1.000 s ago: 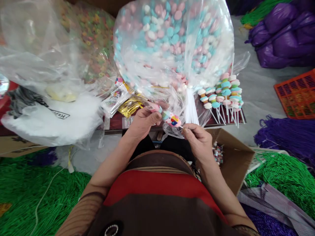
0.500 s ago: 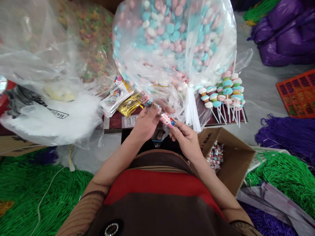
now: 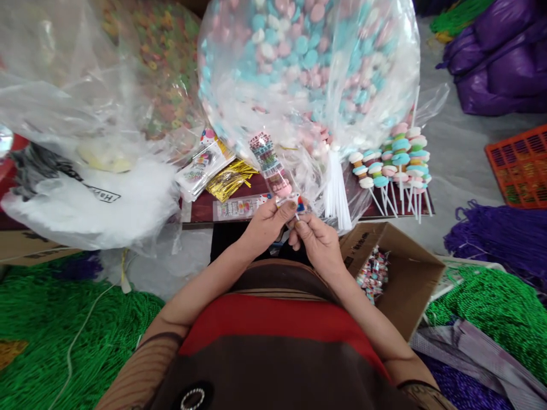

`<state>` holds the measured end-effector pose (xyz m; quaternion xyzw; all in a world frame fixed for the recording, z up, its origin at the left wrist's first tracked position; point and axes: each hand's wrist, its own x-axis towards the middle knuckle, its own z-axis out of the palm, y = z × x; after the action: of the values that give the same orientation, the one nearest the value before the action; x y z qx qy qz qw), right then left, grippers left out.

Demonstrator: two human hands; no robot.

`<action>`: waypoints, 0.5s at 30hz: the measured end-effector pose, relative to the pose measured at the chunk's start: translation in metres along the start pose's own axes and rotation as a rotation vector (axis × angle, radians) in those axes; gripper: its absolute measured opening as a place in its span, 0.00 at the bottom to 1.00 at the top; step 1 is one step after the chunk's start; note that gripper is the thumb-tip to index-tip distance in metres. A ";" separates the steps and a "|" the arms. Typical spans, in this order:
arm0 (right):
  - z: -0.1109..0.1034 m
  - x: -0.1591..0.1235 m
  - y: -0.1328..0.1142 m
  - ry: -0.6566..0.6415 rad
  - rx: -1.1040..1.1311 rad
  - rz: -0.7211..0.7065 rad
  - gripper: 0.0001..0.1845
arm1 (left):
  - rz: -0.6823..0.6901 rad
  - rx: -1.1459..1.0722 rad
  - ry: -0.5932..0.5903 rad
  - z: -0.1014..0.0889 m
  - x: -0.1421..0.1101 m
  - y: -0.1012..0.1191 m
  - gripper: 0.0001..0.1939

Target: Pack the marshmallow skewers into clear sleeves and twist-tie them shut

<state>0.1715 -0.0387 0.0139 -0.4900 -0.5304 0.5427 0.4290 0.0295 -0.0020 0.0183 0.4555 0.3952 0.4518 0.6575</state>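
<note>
A candy skewer (image 3: pixel 273 165) in a clear printed wrapper points away from me, its candy end farthest off. My left hand (image 3: pixel 271 222) is closed around the near end of the wrapper, thumb on top. Close beside it, my right hand (image 3: pixel 316 239) pinches the white stick (image 3: pixel 298 217) where it leaves the wrapper. The fingers partly hide the wrapper's gathered end. Just left of the hands, a flat printed wrapper (image 3: pixel 241 208) lies at the table edge. Beyond it are gold twist ties (image 3: pixel 231 179) and a stack of printed wrappers (image 3: pixel 203 168).
A big clear bag of pastel candies (image 3: pixel 307 74) stands at the back. White sticks (image 3: pixel 335 193) and several unwrapped candy skewers (image 3: pixel 401 154) lie to the right. Below them, a cardboard box (image 3: pixel 410 279) holds wrapped pieces. A white plastic bag (image 3: pixel 98 210) sits at the left.
The wrapped skewer has swung from lying sideways to pointing away from me. My right hand has moved left, up against my left hand, which has slid to the wrapper's near end.
</note>
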 end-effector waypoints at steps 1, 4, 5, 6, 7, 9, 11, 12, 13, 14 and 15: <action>-0.001 0.001 0.000 0.011 -0.024 -0.016 0.21 | 0.068 0.133 0.071 -0.003 0.001 0.001 0.25; -0.005 0.003 -0.002 0.075 -0.137 -0.077 0.19 | 0.255 0.471 0.222 -0.009 0.005 0.005 0.25; -0.007 0.004 -0.003 0.094 -0.182 -0.101 0.19 | 0.280 0.527 0.210 -0.010 0.006 0.007 0.25; -0.008 0.005 -0.005 0.105 -0.220 -0.121 0.19 | 0.281 0.552 0.171 -0.012 0.006 0.007 0.25; -0.009 0.006 -0.006 0.107 -0.243 -0.136 0.18 | 0.263 0.549 0.125 -0.014 0.006 0.008 0.25; -0.010 0.007 -0.008 0.096 -0.244 -0.150 0.18 | 0.194 0.460 0.061 -0.018 0.006 0.007 0.25; -0.011 0.007 -0.009 0.088 -0.203 -0.143 0.18 | 0.119 0.265 0.060 -0.023 0.007 0.008 0.27; -0.011 0.006 -0.009 0.085 -0.179 -0.134 0.18 | 0.096 0.142 0.074 -0.025 0.007 0.009 0.32; -0.010 0.006 -0.008 0.083 -0.160 -0.125 0.18 | 0.083 0.019 0.082 -0.026 0.008 0.011 0.37; -0.009 0.005 -0.007 0.079 -0.146 -0.116 0.19 | 0.078 -0.095 0.081 -0.026 0.009 0.014 0.41; -0.008 0.005 -0.006 0.074 -0.137 -0.111 0.19 | 0.073 -0.190 0.072 -0.025 0.009 0.017 0.43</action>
<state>0.1786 -0.0325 0.0202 -0.5075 -0.5764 0.4621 0.4434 0.0046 0.0160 0.0266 0.3885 0.3571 0.5270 0.6662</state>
